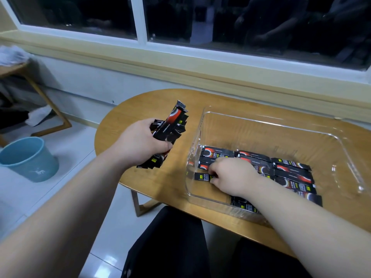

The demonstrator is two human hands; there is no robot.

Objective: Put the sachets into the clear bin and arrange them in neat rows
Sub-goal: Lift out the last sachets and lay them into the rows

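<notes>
Sachets (292,174) lie in rows in the clear bin (281,122); my right hand (233,176) pinches a loose sachet (201,176) at its nine o'clock, left hand (140,144) grips the spare bundle (170,129). Next, I reckon: square it into line.

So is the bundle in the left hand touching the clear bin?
Apart. Head view shows bare table between sachet bundle and clear bin wall.

Dim indoor light, dark window (261,21), glare on bin (341,173), wide-angle edge warping
</notes>
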